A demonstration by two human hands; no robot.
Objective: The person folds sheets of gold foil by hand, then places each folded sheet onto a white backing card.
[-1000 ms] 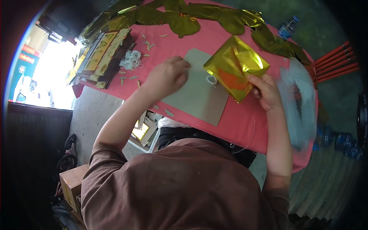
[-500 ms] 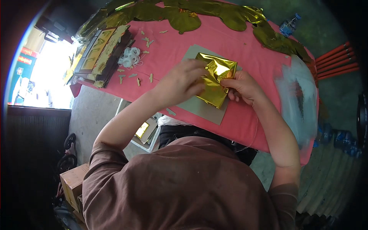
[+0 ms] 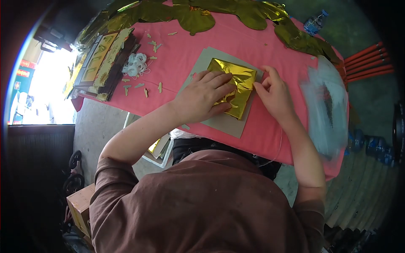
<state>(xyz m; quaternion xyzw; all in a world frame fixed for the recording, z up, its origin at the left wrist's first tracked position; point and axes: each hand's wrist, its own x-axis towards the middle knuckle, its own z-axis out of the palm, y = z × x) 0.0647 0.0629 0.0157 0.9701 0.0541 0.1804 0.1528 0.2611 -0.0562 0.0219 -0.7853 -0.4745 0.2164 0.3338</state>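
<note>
A folded square of gold foil point(image 3: 242, 84), creased and shiny like the flat foil shapes at the far edge, lies on a grey cardboard sheet point(image 3: 231, 128). My left hand point(image 3: 206, 95) rests flat on the foil's left half, fingers spread and pressing down. Just off the foil's right edge is my right hand point(image 3: 274, 95). Its thumb and forefinger are apart, with nothing seen between them, and its other fingers are partly curled.
Flat gold foil balloons point(image 3: 196, 21) line the far edge of the pink-covered table point(image 3: 168, 88). At left lie stacked printed packages point(image 3: 101, 63), white string point(image 3: 136, 64) and small pale pieces point(image 3: 160, 87). A clear plastic bag point(image 3: 322, 109) lies right; a water bottle point(image 3: 315, 23) stands beyond.
My left hand has come down flat onto the foil. The right hand has let go of the foil's right side and moved slightly away. The foil now lies flatter on the cardboard.
</note>
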